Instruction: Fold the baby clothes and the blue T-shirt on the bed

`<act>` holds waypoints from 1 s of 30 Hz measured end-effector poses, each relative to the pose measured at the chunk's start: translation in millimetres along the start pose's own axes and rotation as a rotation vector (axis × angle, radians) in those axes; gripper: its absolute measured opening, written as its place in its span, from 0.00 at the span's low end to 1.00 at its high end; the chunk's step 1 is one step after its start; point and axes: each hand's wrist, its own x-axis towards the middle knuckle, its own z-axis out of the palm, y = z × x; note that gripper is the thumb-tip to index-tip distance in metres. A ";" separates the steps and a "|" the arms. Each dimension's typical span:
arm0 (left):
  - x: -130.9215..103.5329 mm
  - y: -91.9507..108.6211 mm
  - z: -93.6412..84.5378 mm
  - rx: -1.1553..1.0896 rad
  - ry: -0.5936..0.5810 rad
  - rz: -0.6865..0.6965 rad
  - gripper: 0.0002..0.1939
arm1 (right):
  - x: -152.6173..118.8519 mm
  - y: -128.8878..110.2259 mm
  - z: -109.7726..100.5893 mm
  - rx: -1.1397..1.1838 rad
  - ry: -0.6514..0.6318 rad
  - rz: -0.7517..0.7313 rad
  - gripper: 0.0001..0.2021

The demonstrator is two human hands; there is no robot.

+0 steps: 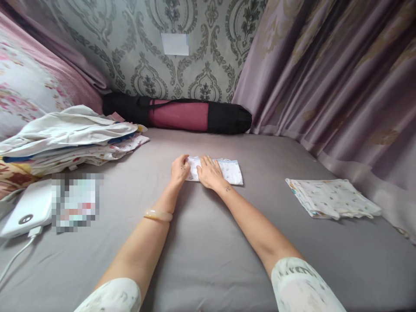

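A small white printed cloth (232,171), folded into a flat oblong with a pale blue edge, lies on the grey bed sheet (208,242). My left hand (180,169) is closed at the cloth's left end, its fingers curled over that edge. On the cloth's left half rests my right hand (209,172), flat, with the fingers stretched out. The cloth's right half shows uncovered. What kind of cloth piece it is cannot be told from here.
A folded printed cloth stack (336,198) lies at the right. Piled clothes (74,130) stand at the left, near a white power bank (30,210) with a cable and a blurred-out item (78,203). A black and maroon long bag (178,115) lies along the wall.
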 end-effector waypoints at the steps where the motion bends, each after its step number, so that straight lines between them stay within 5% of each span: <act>1: 1.0 -1.5 -0.3 -0.017 0.012 -0.007 0.23 | 0.5 -1.5 3.7 0.005 -0.005 0.001 0.29; 6: 3.9 -6.3 -0.7 -0.057 0.013 -0.038 0.23 | 0.0 0.6 17.1 0.001 0.006 0.014 0.29; 15: 10.0 -16.5 2.3 -0.200 0.032 -0.053 0.24 | 13.2 -15.4 7.2 0.008 -0.039 0.012 0.29; 23: 16.3 -24.8 2.9 -0.326 0.059 -0.099 0.26 | 21.6 -23.7 28.4 -0.022 -0.015 0.009 0.30; 30: 16.0 -21.7 -1.5 -0.406 0.117 -0.161 0.25 | 26.7 -34.9 14.7 -0.001 -0.051 0.006 0.29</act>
